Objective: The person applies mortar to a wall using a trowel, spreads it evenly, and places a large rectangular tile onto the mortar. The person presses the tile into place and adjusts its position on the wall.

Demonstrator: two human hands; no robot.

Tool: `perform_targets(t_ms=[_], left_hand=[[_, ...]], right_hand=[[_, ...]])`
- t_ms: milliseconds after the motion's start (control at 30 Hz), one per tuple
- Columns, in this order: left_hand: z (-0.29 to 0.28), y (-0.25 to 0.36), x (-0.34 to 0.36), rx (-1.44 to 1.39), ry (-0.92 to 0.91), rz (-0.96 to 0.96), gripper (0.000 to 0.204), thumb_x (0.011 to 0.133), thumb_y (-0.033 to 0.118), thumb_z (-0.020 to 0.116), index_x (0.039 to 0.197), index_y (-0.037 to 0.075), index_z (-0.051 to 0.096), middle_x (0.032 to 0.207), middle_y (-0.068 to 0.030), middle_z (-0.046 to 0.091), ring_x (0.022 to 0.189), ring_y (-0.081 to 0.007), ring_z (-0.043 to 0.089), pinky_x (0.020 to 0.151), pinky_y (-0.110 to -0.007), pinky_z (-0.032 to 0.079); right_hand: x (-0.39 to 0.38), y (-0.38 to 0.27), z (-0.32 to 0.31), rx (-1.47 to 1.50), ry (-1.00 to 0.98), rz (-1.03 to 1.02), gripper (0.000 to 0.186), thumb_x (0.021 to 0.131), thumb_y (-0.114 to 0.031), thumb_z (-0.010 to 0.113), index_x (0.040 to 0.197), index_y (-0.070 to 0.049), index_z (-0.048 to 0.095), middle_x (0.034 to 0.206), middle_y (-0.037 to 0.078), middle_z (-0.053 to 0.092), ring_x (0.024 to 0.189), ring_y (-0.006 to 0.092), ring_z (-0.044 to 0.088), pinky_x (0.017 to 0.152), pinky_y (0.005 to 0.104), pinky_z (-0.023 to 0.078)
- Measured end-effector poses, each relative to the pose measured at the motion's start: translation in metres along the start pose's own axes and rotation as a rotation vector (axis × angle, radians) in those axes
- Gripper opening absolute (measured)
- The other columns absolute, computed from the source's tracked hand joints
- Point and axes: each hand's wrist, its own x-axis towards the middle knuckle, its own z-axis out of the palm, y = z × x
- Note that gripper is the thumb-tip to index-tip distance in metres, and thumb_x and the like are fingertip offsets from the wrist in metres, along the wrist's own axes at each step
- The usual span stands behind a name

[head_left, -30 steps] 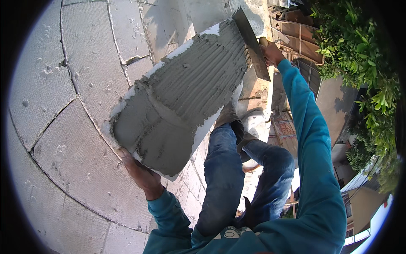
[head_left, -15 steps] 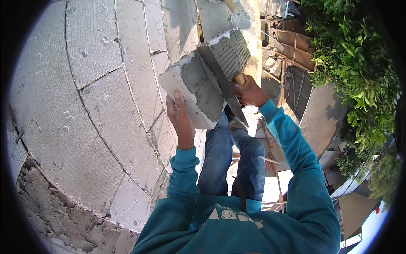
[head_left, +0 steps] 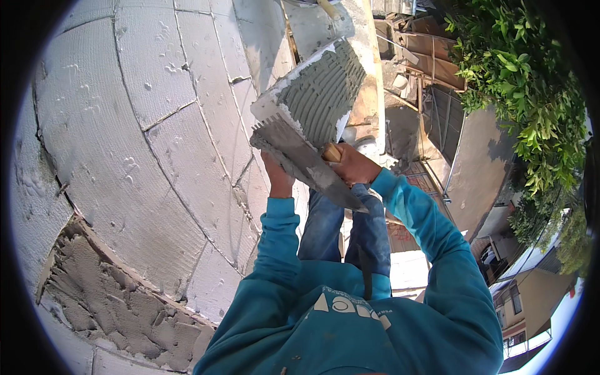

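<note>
My right fingers point(head_left: 342, 167) wrap the notched trowel point(head_left: 301, 157), likely to steady its blade across the near end of the mortar-combed block point(head_left: 320, 94), hiding whether my left hand point(head_left: 279, 176) grips or merely props.

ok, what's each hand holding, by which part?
Right hand: notched trowel, by its wooden handle. Left hand: at near end of mortared block, grip hidden by trowel.

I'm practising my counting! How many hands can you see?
2: the right hand grips the trowel; the left hand is at the near end of the block, partly hidden behind the trowel.
</note>
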Motion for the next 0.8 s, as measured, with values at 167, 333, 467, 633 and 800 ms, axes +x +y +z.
perform_targets(t_ms=[167,333,467,633,800], left_hand=[[0.002,0.012,0.009,-0.36,0.185,-0.246,0.059,0.1,0.038,0.045,0.142,-0.001,0.032,0.14,-0.0123,0.042,0.128,-0.0214,0.043,0.107,-0.034,0.035],[-0.023,-0.001,0.01,-0.238,0.224,-0.227,0.061,0.099,0.041,0.045,0.143,0.001,0.031,0.141,-0.0111,0.041,0.128,-0.02,0.041,0.108,-0.034,0.032],[-0.029,0.002,0.018,-0.392,0.237,-0.334,0.061,0.099,0.042,0.044,0.143,0.003,0.031,0.14,-0.0092,0.042,0.127,-0.0196,0.042,0.108,-0.034,0.032],[-0.031,-0.002,0.018,-0.309,0.287,-0.371,0.069,0.098,0.048,0.042,0.147,0.003,0.024,0.148,-0.0103,0.031,0.135,-0.021,0.032,0.113,-0.035,0.024],[-0.037,-0.017,0.016,-0.31,0.305,-0.375,0.072,0.098,0.049,0.042,0.148,0.003,0.02,0.151,-0.0117,0.026,0.138,-0.0216,0.028,0.114,-0.035,0.021]], right_hand=[[0.009,0.08,-0.071,0.323,0.129,-0.141,0.038,0.084,-0.028,0.066,0.108,0.0,0.057,0.068,0.006,0.059,0.054,0.0135,0.055,0.05,0.03,0.046],[0.045,0.132,-0.176,0.524,0.397,0.041,0.034,0.085,-0.027,0.064,0.103,0.001,0.057,0.066,0.009,0.06,0.053,0.0163,0.057,0.05,0.0327,0.048],[0.144,0.126,-0.221,0.38,0.475,0.128,0.032,0.086,-0.026,0.062,0.099,0.002,0.057,0.065,0.012,0.06,0.052,0.0184,0.059,0.05,0.0349,0.05],[0.179,0.064,-0.141,-0.172,0.669,0.052,0.029,0.082,-0.021,0.063,0.099,0.002,0.058,0.067,0.019,0.061,0.054,0.026,0.061,0.052,0.0388,0.051],[0.12,0.066,-0.057,-0.315,0.609,-0.265,0.03,0.08,-0.017,0.065,0.103,0.001,0.059,0.086,0.026,0.064,0.084,0.04,0.064,0.075,0.043,0.049]])
